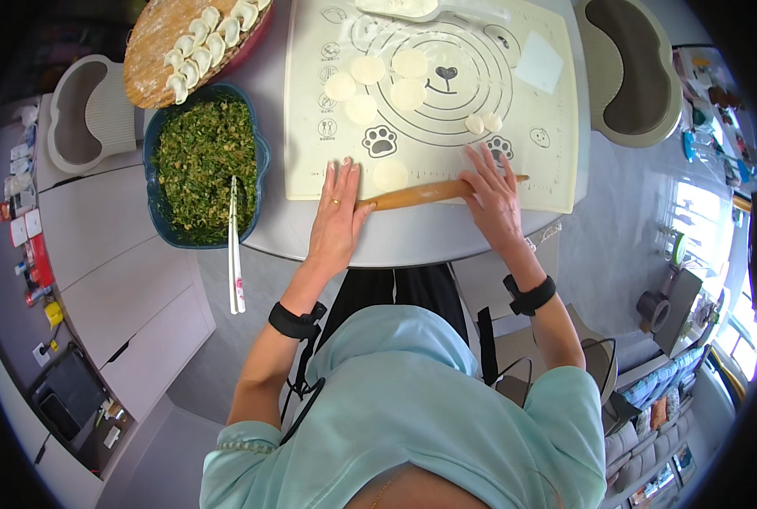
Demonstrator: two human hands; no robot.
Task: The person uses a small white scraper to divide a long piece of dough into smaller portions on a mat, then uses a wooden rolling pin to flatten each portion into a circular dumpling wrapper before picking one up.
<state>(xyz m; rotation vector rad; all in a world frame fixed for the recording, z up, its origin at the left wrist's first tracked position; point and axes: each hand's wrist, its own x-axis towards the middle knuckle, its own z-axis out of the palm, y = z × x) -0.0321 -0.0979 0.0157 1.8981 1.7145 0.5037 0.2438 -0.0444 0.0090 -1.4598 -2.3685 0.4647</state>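
Observation:
A tapered wooden rolling pin (pixel 416 195) lies across the front edge of the pale silicone mat (pixel 556 172). My left hand (pixel 337 219) rests on its left end, thumb along the wood and fingers stretched forward over the mat. My right hand (pixel 496 200) covers the pin near its other end, whose tip sticks out past the fingers. Just beyond the pin lies one round dough wrapper (pixel 390 175). Several more wrappers (pixel 409 94) are spread farther back, some touching. Two small dough pieces (pixel 475 123) sit side by side beyond my right hand.
To the left, a blue bowl (pixel 264 153) holds chopped green filling (pixel 203 159), with white chopsticks (pixel 235 254) leaning over its rim. Behind it, folded dumplings (pixel 201 58) line a round wooden board (pixel 152 57). A white scraper (pixel 539 62) and a flour-filled scoop (pixel 400 7) lie on the mat.

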